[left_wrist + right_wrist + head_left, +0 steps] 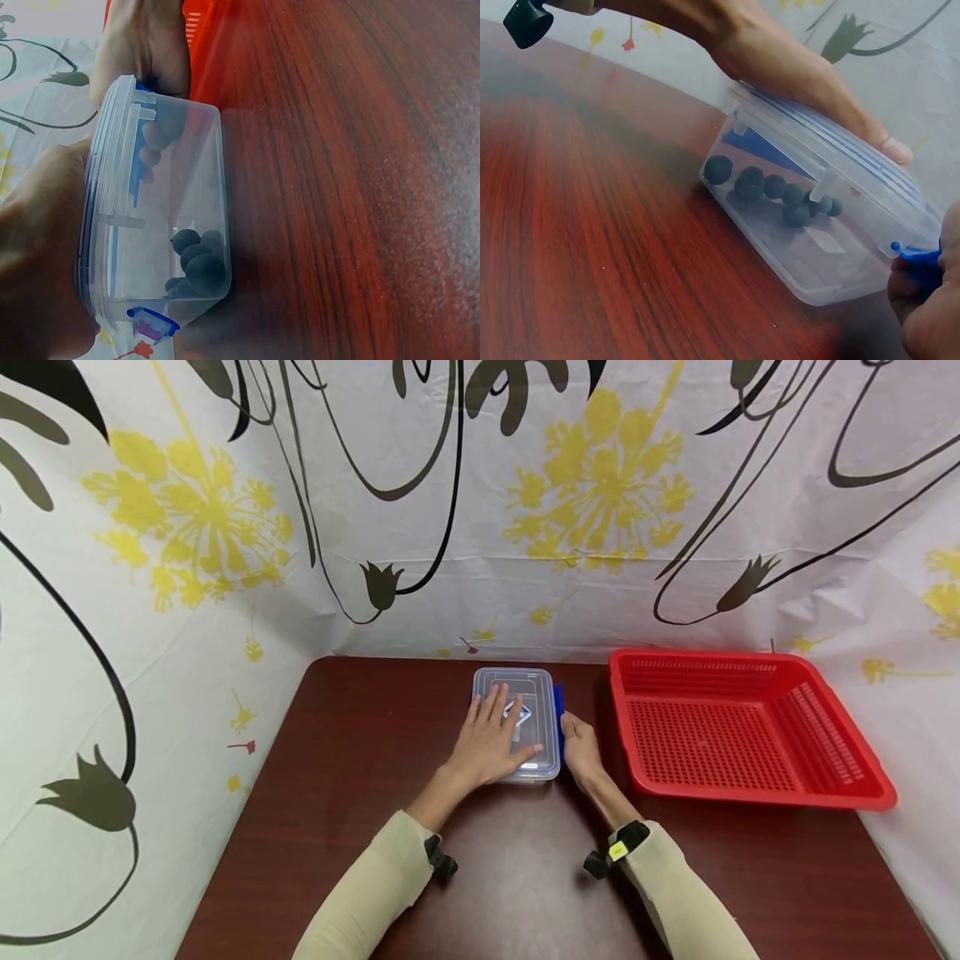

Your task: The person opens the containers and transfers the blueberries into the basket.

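Our sleeves frame a dark worktop (360, 760). On it we see a clear lidded box (525, 681) holding dark round balls (772, 187). Our left hand (491, 739) lies flat on its lid, fingers (498, 697) straight. Our right hand (581, 752) pinches its blue side clip (558, 706). A red basket (840, 793) stands just beside.
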`<state>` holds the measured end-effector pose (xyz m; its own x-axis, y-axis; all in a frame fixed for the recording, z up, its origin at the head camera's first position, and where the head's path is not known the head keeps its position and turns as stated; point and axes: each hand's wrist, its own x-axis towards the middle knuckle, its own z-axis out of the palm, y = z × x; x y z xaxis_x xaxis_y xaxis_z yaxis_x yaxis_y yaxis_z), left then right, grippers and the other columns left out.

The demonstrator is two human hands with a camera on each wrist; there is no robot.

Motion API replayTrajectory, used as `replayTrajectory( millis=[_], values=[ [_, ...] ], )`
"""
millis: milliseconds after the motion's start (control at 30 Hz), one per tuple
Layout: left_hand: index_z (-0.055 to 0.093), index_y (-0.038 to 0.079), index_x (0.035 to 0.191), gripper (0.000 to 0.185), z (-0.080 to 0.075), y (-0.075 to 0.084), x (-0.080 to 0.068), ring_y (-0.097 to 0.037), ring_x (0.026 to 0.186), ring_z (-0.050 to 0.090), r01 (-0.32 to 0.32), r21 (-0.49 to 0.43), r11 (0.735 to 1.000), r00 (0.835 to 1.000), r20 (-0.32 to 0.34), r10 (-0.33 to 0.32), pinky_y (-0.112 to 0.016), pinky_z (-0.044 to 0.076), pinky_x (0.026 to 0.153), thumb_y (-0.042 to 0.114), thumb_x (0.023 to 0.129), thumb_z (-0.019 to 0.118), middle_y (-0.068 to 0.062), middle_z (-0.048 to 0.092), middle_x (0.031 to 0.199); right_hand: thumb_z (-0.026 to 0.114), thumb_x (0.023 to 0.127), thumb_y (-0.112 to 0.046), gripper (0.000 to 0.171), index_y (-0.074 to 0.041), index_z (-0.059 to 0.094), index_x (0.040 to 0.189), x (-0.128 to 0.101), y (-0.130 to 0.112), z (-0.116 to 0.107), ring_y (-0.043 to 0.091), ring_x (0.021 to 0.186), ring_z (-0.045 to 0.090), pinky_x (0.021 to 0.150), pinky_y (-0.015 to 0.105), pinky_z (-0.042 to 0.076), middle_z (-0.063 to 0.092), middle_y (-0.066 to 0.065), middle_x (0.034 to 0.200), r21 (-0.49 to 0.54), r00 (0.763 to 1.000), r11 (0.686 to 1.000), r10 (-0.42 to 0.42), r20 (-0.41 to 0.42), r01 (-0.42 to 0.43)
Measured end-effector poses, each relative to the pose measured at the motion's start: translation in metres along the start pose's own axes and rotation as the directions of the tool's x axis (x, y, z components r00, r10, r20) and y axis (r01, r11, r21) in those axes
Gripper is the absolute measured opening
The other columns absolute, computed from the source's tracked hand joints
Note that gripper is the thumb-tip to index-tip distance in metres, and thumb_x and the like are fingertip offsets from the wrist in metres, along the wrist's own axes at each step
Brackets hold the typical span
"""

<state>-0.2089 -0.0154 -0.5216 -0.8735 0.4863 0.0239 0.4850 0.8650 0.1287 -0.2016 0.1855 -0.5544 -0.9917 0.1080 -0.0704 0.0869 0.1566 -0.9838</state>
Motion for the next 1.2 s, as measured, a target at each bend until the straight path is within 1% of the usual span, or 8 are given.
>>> replayTrajectory(
  millis=[133, 333, 567, 733, 867, 1033, 1133, 1200],
  values=[
    [0.011, 0.015, 0.172, 0.096, 0.000, 0.000, 0.000, -0.032, 0.165, -0.004, 0.004, 0.004, 1.000, 1.000, 0.004, -0.004, -0.052, 0.000, 0.132, 0.079, 0.103, 0.030, -0.016, 0.000, 0.178, 0.039, 0.116, -0.017, 0.042, 0.010, 0.062, 0.139, -0.001, 0.002, -0.001, 0.021, 0.111, 0.065, 0.099, 0.027, 0.051, 0.068, 0.030, 0.128, -0.013, 1.000, 1.000, -0.013, -0.013, 0.013],
    [0.015, 0.015, 0.171, 0.096, 0.000, 0.001, -0.001, -0.031, 0.165, -0.002, -0.001, -0.017, 1.000, 1.000, -0.014, 0.001, -0.051, 0.001, 0.132, 0.079, 0.102, 0.031, -0.015, 0.003, 0.178, 0.042, 0.115, -0.013, 0.043, 0.007, 0.052, 0.151, 0.000, 0.007, -0.004, 0.039, 0.139, 0.054, 0.120, 0.051, 0.039, 0.058, 0.029, 0.147, -0.180, 0.997, 0.981, -0.073, -0.040, 0.065],
    [0.018, 0.014, 0.171, 0.096, 0.001, 0.000, -0.001, -0.032, 0.165, 0.002, -0.005, -0.013, 1.000, 0.999, -0.037, 0.004, -0.051, 0.003, 0.132, 0.079, 0.102, 0.033, -0.017, 0.009, 0.178, 0.045, 0.113, -0.014, 0.044, 0.004, 0.053, 0.152, -0.003, 0.014, -0.006, 0.039, 0.132, 0.060, 0.116, 0.052, 0.042, 0.068, 0.031, 0.130, -0.218, 0.997, 0.974, -0.069, -0.042, 0.058],
    [0.019, 0.013, 0.171, 0.096, -0.001, -0.001, -0.002, -0.031, 0.165, 0.000, -0.003, -0.036, 0.999, 0.999, -0.032, 0.002, -0.051, 0.002, 0.132, 0.078, 0.102, 0.034, -0.017, 0.008, 0.178, 0.047, 0.115, -0.025, 0.047, -0.001, 0.052, 0.155, -0.005, 0.014, -0.005, 0.037, 0.136, 0.059, 0.116, 0.052, 0.044, 0.064, 0.026, 0.143, -0.219, 0.996, 0.973, -0.081, -0.038, 0.071],
    [0.021, 0.012, 0.170, 0.094, -0.003, -0.003, -0.004, -0.031, 0.165, 0.000, -0.024, -0.108, 0.994, 0.999, -0.051, 0.018, -0.052, 0.002, 0.132, 0.075, 0.103, 0.039, -0.018, 0.008, 0.178, 0.048, 0.115, -0.033, 0.054, -0.004, 0.047, 0.160, -0.010, 0.012, -0.004, 0.040, 0.136, 0.059, 0.115, 0.053, 0.045, 0.055, 0.023, 0.154, -0.223, 0.994, 0.971, -0.101, -0.028, 0.092],
    [0.025, 0.009, 0.169, 0.092, -0.005, -0.011, -0.011, -0.035, 0.165, 0.005, -0.051, -0.228, 0.972, 0.993, -0.119, 0.025, -0.055, 0.008, 0.131, 0.068, 0.103, 0.050, -0.022, 0.010, 0.177, 0.049, 0.114, -0.036, 0.059, -0.005, 0.041, 0.163, -0.015, 0.009, -0.004, 0.037, 0.153, 0.038, 0.127, 0.052, 0.027, 0.043, 0.021, 0.164, -0.290, 0.985, 0.942, -0.174, 0.003, 0.168],
    [0.021, 0.009, 0.170, 0.095, -0.005, -0.018, -0.017, -0.035, 0.164, 0.008, -0.053, -0.316, 0.947, 0.990, -0.141, 0.009, -0.055, 0.012, 0.131, 0.065, 0.101, 0.056, -0.021, 0.009, 0.177, 0.052, 0.113, -0.034, 0.062, -0.002, 0.037, 0.164, -0.016, 0.007, -0.004, 0.037, 0.156, 0.034, 0.128, 0.053, 0.024, 0.040, 0.021, 0.167, -0.310, 0.971, 0.921, -0.237, 0.042, 0.238],
    [0.017, 0.010, 0.171, 0.099, -0.005, -0.022, -0.020, -0.037, 0.164, 0.009, -0.052, -0.401, 0.914, 0.991, -0.136, -0.004, -0.057, 0.014, 0.130, 0.065, 0.100, 0.059, -0.020, 0.006, 0.178, 0.054, 0.112, -0.032, 0.065, -0.001, 0.034, 0.165, -0.016, 0.006, -0.004, 0.037, 0.157, 0.032, 0.128, 0.055, 0.022, 0.037, 0.020, 0.169, -0.315, 0.958, 0.905, -0.280, 0.065, 0.286]
  ],
)
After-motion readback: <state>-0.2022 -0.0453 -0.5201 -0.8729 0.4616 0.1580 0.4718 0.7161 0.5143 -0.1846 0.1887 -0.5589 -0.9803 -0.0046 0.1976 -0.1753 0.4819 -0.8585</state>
